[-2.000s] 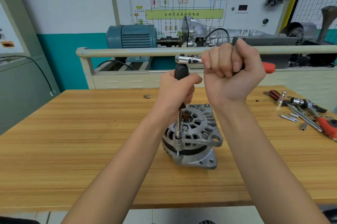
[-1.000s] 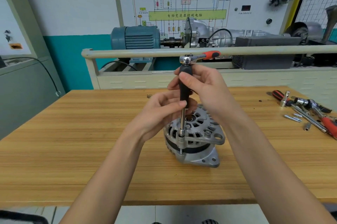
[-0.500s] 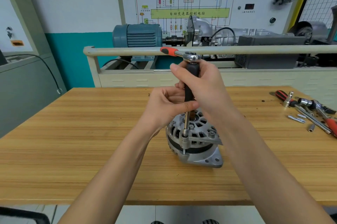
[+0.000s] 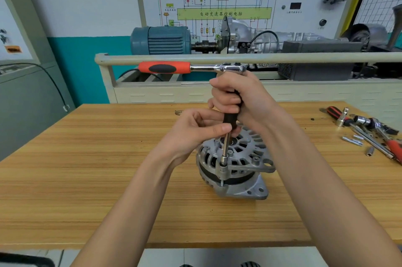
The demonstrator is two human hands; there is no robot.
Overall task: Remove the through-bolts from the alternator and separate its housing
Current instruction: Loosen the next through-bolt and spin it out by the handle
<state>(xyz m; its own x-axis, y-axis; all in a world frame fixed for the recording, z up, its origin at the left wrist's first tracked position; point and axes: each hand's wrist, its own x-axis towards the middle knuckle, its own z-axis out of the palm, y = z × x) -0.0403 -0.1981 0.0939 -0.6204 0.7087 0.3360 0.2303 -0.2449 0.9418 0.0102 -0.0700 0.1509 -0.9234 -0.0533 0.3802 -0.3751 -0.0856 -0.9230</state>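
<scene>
The silver alternator (image 4: 241,171) stands on the wooden table (image 4: 87,168) at its middle. A vertical extension bar (image 4: 225,149) with a black grip runs from a ratchet down to a socket on a through-bolt (image 4: 221,183) at the housing's left front edge. The ratchet's red handle (image 4: 164,68) points left, level with the rail behind. My right hand (image 4: 237,99) grips the black grip just below the ratchet head. My left hand (image 4: 195,129) pinches the bar's lower grip between thumb and fingers, above the alternator.
Loose tools lie at the table's right edge: a red-handled ratchet (image 4: 393,147), sockets (image 4: 369,151) and removed bolts (image 4: 352,141). Behind the table runs a beige rail (image 4: 304,57), with a blue motor (image 4: 161,40) and a wiring-diagram board (image 4: 224,5) beyond it.
My right hand left the ratchet handle and moved onto the black grip. The red handle has swung from pointing right round to pointing left as the bar turned.
</scene>
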